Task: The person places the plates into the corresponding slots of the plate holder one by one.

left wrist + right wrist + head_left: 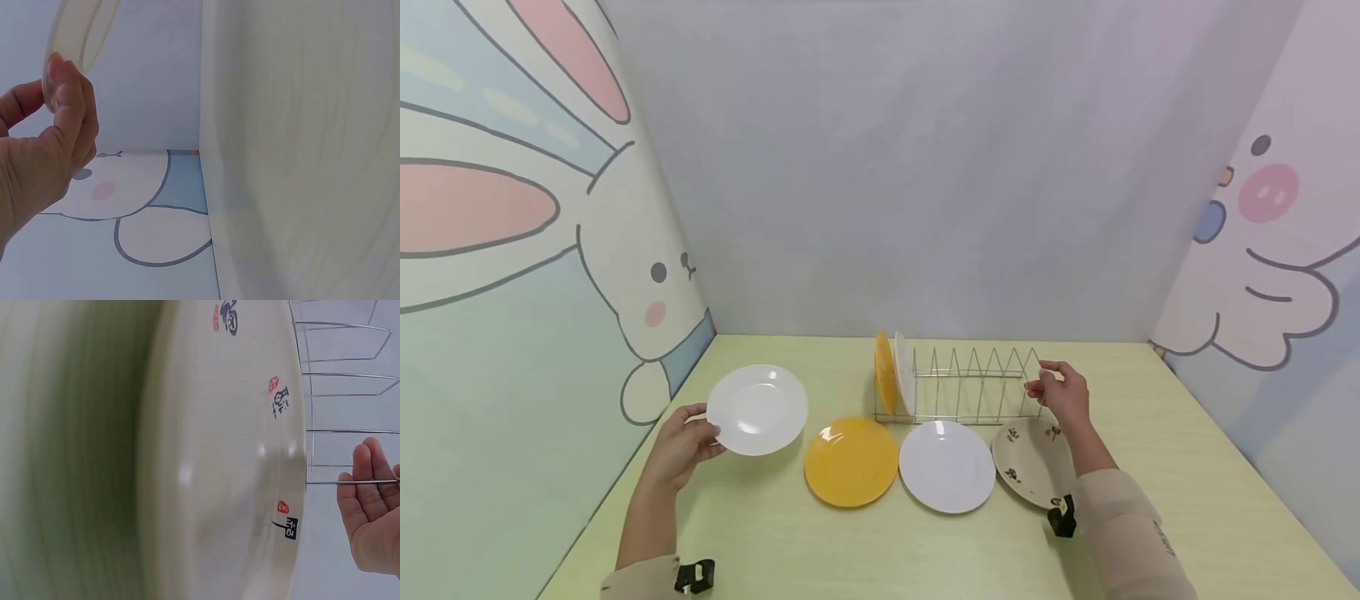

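Note:
On the left in the head view, my left hand [679, 448] pinches a white plate [757, 410] by its left rim. The plate is held above the table and faces up toward the head camera. Its rim [65, 37] shows between thumb and fingers in the left wrist view. My right hand [1065, 398] holds the right end of a wire dish rack [970, 376]. An end wire [325, 483] crosses in front of the right fingers [362, 462] in the right wrist view. A yellow plate [885, 372] and a white plate [905, 374] stand upright at the rack's left end.
Before the rack lie a yellow plate [852, 462], a white plate [947, 467] and a cream patterned plate [1033, 458], partly under the right forearm. The pale wooden table [775, 542] meets a grey back wall [925, 167] and cartoon-printed side walls.

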Demonstrator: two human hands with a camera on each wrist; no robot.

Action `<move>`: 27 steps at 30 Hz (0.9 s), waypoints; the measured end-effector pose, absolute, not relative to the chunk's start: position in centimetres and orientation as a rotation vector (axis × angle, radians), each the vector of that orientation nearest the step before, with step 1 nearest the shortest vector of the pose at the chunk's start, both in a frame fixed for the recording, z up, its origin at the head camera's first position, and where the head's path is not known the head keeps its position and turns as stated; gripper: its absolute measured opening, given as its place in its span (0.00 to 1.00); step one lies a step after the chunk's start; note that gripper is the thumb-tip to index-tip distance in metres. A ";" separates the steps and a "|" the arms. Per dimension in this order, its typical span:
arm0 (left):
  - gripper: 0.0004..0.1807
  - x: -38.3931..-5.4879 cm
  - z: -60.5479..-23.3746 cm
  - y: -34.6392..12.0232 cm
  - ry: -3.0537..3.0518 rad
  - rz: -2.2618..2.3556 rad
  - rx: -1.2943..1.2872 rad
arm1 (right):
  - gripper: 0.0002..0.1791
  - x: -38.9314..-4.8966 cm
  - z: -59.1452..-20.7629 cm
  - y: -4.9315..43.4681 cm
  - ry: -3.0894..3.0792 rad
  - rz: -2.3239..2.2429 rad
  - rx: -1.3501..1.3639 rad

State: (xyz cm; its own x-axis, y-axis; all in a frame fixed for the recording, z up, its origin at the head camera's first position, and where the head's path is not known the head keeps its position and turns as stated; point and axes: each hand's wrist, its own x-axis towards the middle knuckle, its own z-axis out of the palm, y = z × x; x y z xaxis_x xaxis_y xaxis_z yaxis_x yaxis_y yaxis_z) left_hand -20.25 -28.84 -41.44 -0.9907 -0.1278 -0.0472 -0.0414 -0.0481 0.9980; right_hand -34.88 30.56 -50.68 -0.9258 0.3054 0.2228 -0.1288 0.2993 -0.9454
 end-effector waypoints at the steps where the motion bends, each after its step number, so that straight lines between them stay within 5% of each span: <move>1: 0.23 -20.2 -41.3 -28.6 -2.122 -2.227 0.191 | 0.21 -34.9 -50.7 30.5 -2.215 1.660 -0.162; 15: 0.23 -20.5 -40.1 -25.4 -2.072 -2.210 0.218 | 0.23 -29.5 -43.9 28.0 -2.288 1.872 -0.073; 27: 0.21 -20.0 -38.9 -22.4 -1.926 -2.264 0.170 | 0.25 -29.7 -44.0 29.2 -2.310 1.987 0.013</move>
